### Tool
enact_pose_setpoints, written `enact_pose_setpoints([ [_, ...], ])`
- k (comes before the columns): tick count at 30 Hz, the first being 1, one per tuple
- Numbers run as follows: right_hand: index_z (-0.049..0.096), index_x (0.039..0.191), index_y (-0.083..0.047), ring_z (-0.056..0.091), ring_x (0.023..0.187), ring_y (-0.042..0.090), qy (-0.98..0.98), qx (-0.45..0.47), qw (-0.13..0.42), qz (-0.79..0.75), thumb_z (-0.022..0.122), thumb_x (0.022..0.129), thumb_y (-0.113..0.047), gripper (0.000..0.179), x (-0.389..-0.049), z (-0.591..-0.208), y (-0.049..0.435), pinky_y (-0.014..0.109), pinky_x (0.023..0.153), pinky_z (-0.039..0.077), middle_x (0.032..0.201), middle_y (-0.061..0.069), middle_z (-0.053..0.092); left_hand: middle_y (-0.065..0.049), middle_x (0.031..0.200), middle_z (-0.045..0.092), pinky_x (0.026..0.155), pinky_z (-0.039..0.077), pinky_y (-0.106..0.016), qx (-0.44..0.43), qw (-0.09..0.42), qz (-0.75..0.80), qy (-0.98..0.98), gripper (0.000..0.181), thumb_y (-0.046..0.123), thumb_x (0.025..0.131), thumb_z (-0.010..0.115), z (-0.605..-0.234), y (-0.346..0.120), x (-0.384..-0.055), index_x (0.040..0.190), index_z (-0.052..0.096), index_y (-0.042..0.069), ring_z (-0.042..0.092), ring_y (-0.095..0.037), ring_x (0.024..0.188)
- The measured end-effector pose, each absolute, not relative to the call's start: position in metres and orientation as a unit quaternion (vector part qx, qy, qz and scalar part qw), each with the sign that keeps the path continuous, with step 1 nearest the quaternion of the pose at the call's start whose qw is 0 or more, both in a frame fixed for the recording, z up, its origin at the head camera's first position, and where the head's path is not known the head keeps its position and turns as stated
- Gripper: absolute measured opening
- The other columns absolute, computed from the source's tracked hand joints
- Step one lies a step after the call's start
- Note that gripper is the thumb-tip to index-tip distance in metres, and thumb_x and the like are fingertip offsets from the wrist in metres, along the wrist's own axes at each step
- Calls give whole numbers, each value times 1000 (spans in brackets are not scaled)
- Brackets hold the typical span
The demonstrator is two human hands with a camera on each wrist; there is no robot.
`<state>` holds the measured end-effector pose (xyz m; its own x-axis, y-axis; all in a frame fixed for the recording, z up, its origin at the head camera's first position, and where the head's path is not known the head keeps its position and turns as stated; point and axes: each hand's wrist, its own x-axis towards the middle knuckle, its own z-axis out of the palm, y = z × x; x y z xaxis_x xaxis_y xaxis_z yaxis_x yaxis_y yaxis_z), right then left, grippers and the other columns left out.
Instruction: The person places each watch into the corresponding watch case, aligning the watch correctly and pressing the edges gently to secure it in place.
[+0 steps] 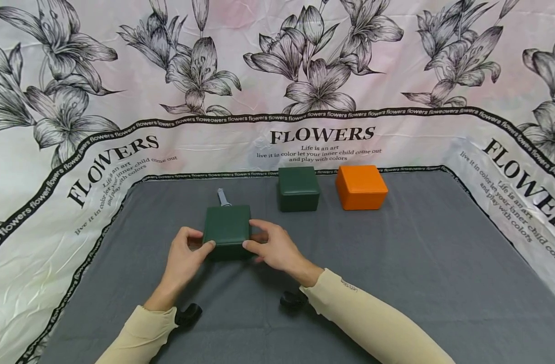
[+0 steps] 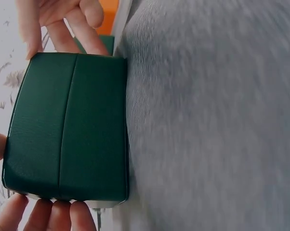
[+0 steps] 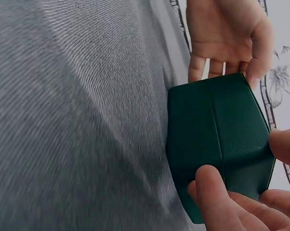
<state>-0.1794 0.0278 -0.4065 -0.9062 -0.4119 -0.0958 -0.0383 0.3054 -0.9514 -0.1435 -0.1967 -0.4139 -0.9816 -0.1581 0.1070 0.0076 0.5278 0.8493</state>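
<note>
A green box (image 1: pixel 227 225) with a closed lid stands on the grey cloth, held between both hands. My left hand (image 1: pixel 186 255) grips its left side, thumb at the front left corner of the lid. On the opposite side, my right hand (image 1: pixel 275 246) holds the box with the thumb near the front right corner and a finger along the upper right edge. A seam between lid and base crosses the box front (image 2: pixel 68 125) in the left wrist view. Just behind the box lies a wristwatch (image 1: pixel 223 197), its near end partly hidden.
A second green box (image 1: pixel 298 188) stands farther back to the right. Beside it is an orange box (image 1: pixel 361 187). Grey cloth (image 1: pixel 396 273) covers the table, and a flower-printed white sheet (image 1: pixel 323 146) rises at the back and sides.
</note>
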Motion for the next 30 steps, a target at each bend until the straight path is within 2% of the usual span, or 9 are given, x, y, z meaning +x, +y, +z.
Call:
enact_pose_setpoints([
  [16,44,143,-18,68,87,29,795,-129,152,-573,71,88,-27,62,-181,-404,76,40,66,57,120,17,63,-14,100,56,78,50,-37,-1,75,-512,-856,29,18,86,71,-416,-156,-153,103,52,3,60,-24,88],
  [30,45,142,-20,68,85,27,813,-97,131,-560,71,87,-26,61,-177,-402,116,40,66,57,114,11,66,-12,97,56,74,53,-35,-45,71,-539,-838,29,14,83,73,-419,-118,-159,99,52,4,62,-22,81],
])
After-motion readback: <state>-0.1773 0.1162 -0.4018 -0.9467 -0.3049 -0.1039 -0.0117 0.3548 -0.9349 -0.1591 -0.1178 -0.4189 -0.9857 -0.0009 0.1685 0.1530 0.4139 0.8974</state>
